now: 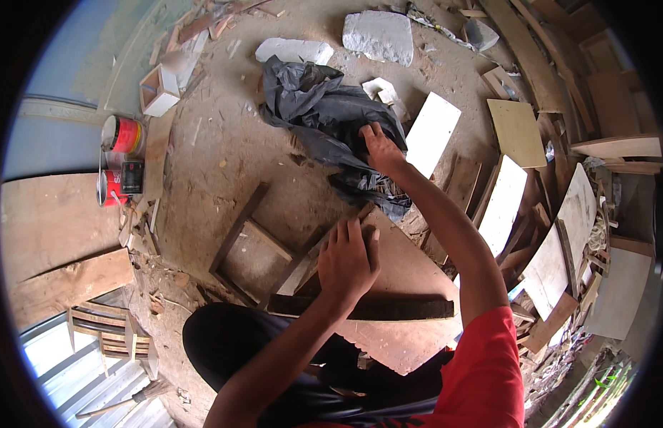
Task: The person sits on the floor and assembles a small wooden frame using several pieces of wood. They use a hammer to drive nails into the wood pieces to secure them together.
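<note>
A crumpled black plastic bag (310, 107) lies on the ground ahead of me. My right hand (383, 150) reaches out to its right part, fingers curled in at the plastic; the fingertips are partly lost against the dark folds. Closer to me, my left hand (346, 260) rests on a flat wooden board (399, 253), fingers stretched forward and thumb apart. A dark wooden strip (410, 308) crosses the board below that hand. Just left of it lies a wooden frame (235, 232) with a crosspiece.
White blocks (378, 37) lie beyond the bag. Pale panels (433, 135) and scrap wood crowd the right side. Paint cans (121, 134), a small open box (160, 90) and plywood sheets (67, 221) line the left. A slatted wooden piece (110, 332) stands at lower left.
</note>
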